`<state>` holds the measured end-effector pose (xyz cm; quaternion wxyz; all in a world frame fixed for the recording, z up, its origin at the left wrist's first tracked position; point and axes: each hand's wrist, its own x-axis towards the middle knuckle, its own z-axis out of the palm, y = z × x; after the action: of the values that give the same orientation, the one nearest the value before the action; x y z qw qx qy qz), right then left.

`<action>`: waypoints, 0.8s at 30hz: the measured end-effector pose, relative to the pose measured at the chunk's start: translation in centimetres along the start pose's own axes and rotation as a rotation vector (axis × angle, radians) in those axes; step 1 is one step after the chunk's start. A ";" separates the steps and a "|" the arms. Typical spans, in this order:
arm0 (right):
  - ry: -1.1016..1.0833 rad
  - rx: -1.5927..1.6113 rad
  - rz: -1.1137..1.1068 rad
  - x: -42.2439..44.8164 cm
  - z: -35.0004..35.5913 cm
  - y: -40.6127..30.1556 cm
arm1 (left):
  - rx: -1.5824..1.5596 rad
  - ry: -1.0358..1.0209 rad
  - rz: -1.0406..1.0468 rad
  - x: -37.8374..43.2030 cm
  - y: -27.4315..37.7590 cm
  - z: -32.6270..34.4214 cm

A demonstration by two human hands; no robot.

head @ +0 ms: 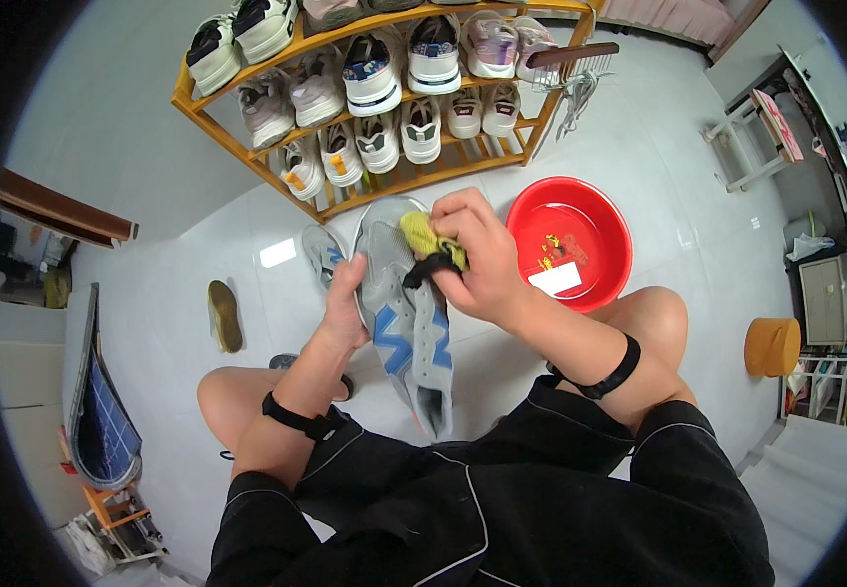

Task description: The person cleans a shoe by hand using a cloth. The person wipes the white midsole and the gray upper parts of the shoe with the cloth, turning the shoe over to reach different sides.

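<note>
A grey sneaker with blue stripes [387,293] is held up before me, its toe pointing away and its lace holes bare. My left hand [344,301] grips its left side, thumb on the upper. In my right hand [478,257] is a bunched yellow-green and black cloth [423,238], pressed against the upper near the toe. A matching grey and blue sneaker [321,253] rests on the floor just left of the held one. At the right stands a red plastic basin [614,249] with a printed bottom; whether it holds water I cannot tell.
A wooden shoe rack [423,176] filled with sneakers stands ahead, with shoelaces [577,103] hanging at its right end. A single shoe or insole [225,315] lies on the floor to the left. An orange stool [772,347] and a small white stool [757,139] stand at the right.
</note>
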<state>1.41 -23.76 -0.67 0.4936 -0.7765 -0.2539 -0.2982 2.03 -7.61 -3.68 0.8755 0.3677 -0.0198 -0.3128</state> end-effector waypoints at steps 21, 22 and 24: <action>0.092 -0.138 0.125 0.6 0.8 -0.2 | 0.635 0.369 0.343 1.0 -1.6 0.8; 0.061 -0.136 0.107 0.3 0.8 -0.4 | 0.605 0.360 0.375 1.0 -1.5 1.0; -0.023 -0.114 0.101 -0.2 0.9 -0.7 | 0.571 0.365 0.376 1.0 -0.9 0.9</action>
<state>0.95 -22.71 -0.68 0.4600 -0.8185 -0.2025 -0.2782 2.12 -9.18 -3.83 0.7692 0.6362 -0.0167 -0.0581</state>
